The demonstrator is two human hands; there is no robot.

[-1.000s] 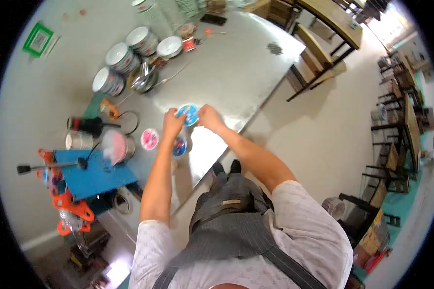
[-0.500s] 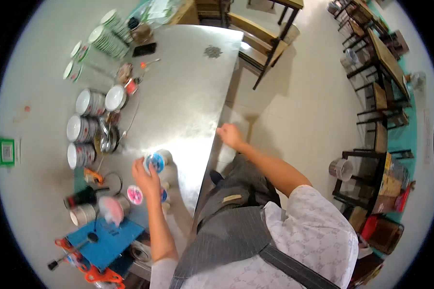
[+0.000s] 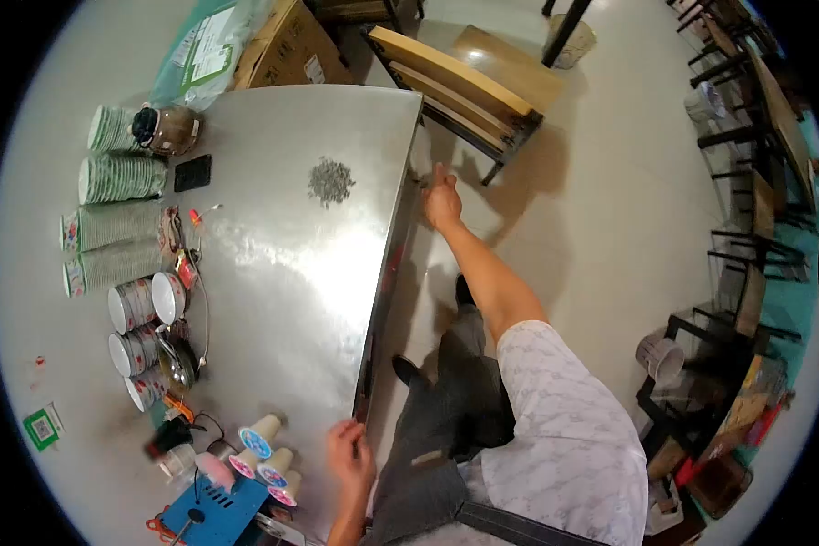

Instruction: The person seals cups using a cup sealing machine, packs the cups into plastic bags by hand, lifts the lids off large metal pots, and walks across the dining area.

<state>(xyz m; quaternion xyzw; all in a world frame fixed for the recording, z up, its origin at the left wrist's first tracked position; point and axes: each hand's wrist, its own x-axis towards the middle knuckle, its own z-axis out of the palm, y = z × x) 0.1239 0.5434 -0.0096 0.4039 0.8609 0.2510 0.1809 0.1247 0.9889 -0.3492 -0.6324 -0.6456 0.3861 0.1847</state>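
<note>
The left hand (image 3: 350, 453), at the lower centre of the frame, is released: its fingers bend loosely near the long edge of the bench (image 3: 287, 337), with nothing visible in them. Whether it touches the metal is unclear. The right hand (image 3: 442, 202), above centre, sits just beyond the same edge, below the wooden chair (image 3: 455, 77). One finger points out and the others fold in; I cannot tell whether they close on anything.

Nearest the left hand, at the lower left, a blue-topped cup (image 3: 257, 443) stands close among three other cups (image 3: 271, 474) with pink or blue printed tops, all seemingly upright beside the blue panel (image 3: 211, 510). Their pale, tapered walls look like thin paper or plastic, so I judge each cup light, smooth and easily dented; any contents are hidden, and a full one would weigh more. A gentle wrap around the upper body, just under the rim, should hold best, with no thumb pressing the printed top, which may be a thin film. Towards the top of the bench lies a patch of small grey pieces (image 3: 331, 181), well apart from the cups.
</note>
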